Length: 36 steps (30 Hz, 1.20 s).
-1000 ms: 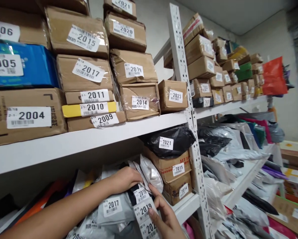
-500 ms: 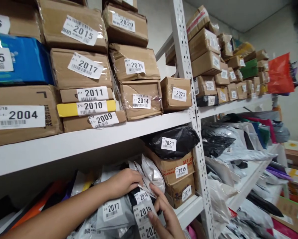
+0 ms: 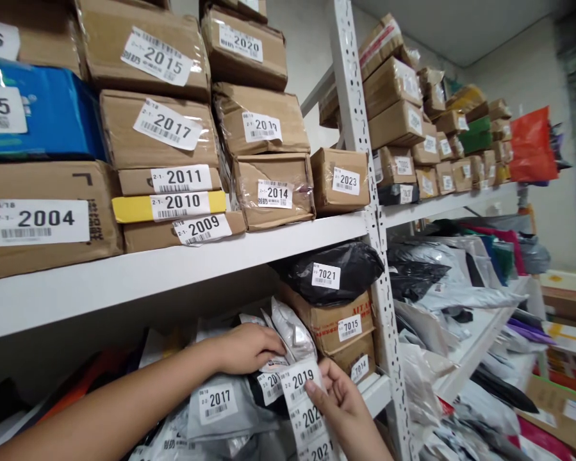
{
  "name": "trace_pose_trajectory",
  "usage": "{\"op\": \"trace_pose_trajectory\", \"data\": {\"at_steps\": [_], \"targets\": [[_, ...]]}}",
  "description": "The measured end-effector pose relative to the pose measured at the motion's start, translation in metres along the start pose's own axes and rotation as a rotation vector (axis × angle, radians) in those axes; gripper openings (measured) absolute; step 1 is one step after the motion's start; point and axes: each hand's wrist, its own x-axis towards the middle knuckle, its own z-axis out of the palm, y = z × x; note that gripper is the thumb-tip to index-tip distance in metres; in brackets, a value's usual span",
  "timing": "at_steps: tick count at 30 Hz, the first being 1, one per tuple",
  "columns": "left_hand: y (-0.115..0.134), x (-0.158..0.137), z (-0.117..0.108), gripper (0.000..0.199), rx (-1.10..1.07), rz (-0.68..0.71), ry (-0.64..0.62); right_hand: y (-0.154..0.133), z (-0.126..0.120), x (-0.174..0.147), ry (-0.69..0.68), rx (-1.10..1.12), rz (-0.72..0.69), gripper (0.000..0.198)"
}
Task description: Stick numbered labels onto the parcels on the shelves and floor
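Note:
Between the thumb and fingers of my right hand (image 3: pixel 343 400) is a strip of printed number labels (image 3: pixel 307 410), with 2019 at its top edge. The strip hangs down in front of the grey parcel bags. My left hand (image 3: pixel 252 349) reaches across onto the bags, fingers bent over a silvery-white bag (image 3: pixel 292 330); its fingertips are partly hidden. Below that hand a dark bag carries a label (image 3: pixel 270 387) partly covered by the strip. To the left lies a grey bag (image 3: pixel 234 422) with label 2017.
A white shelf (image 3: pixel 182 275) above holds labelled cardboard boxes (image 3: pixel 273 192). Right of my hands, a black bag (image 3: pixel 326 275) rests on stacked boxes (image 3: pixel 348 330). A perforated white post (image 3: pixel 359 128) stands beside them. More bags (image 3: pixel 441 288) fill the shelves beyond.
My right hand has moved right and up with the label strip, so the strip now lies further right and shows 2021. My left hand has shifted slightly right over the bags.

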Motion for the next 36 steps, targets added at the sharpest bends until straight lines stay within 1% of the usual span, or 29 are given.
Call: {"op": "trace_pose_trajectory", "data": {"at_steps": [1, 3, 5, 8, 10, 11, 15, 19, 21, 24, 27, 29, 30, 34, 36], "targets": [[-0.001, 0.002, 0.0, 0.038, -0.001, 0.006, -0.02, -0.001, 0.003, 0.001, -0.013, 0.031, 0.024, 0.03], [-0.005, 0.004, 0.0, 0.043, -0.054, 0.01, -0.052, 0.001, 0.012, 0.005, -0.057, 0.058, 0.086, 0.035], [-0.01, 0.005, 0.0, 0.045, -0.159, -0.033, -0.06, 0.005, 0.021, 0.01, -0.058, 0.078, 0.139, 0.039], [-0.014, 0.006, 0.002, 0.033, -0.346, -0.189, -0.044, 0.012, 0.031, 0.019, 0.033, 0.073, 0.192, 0.046], [-0.013, 0.006, 0.003, 0.035, -0.397, -0.262, -0.022, 0.014, 0.034, 0.026, 0.1, 0.042, 0.217, 0.054], [-0.013, 0.005, 0.003, 0.036, -0.396, -0.278, -0.013, 0.015, 0.035, 0.028, 0.13, 0.024, 0.227, 0.056], [-0.012, 0.005, 0.003, 0.027, -0.336, -0.259, 0.0, 0.016, 0.037, 0.034, 0.235, -0.081, 0.231, 0.066], [-0.014, 0.006, 0.003, 0.028, -0.228, -0.231, 0.01, 0.017, 0.039, 0.038, 0.306, -0.149, 0.225, 0.07], [-0.014, 0.007, 0.004, 0.026, -0.175, -0.236, 0.023, 0.017, 0.04, 0.04, 0.313, -0.15, 0.229, 0.07], [-0.011, 0.01, 0.006, 0.022, -0.058, -0.239, 0.065, 0.018, 0.039, 0.039, 0.301, -0.093, 0.232, 0.065], [-0.008, 0.013, 0.01, 0.02, 0.051, -0.28, 0.105, 0.019, 0.034, 0.035, 0.219, -0.001, 0.27, 0.058], [-0.006, 0.015, 0.013, 0.019, 0.099, -0.323, 0.121, 0.019, 0.03, 0.033, 0.172, 0.021, 0.3, 0.054], [-0.005, 0.015, 0.014, 0.017, 0.116, -0.343, 0.128, 0.019, 0.029, 0.033, 0.178, 0.021, 0.306, 0.054], [-0.003, 0.016, 0.019, 0.011, 0.16, -0.39, 0.149, 0.018, 0.027, 0.032, 0.282, -0.012, 0.333, 0.061], [-0.001, 0.015, 0.02, 0.008, 0.168, -0.406, 0.159, 0.016, 0.028, 0.028, 0.275, 0.005, 0.359, 0.061]]}}
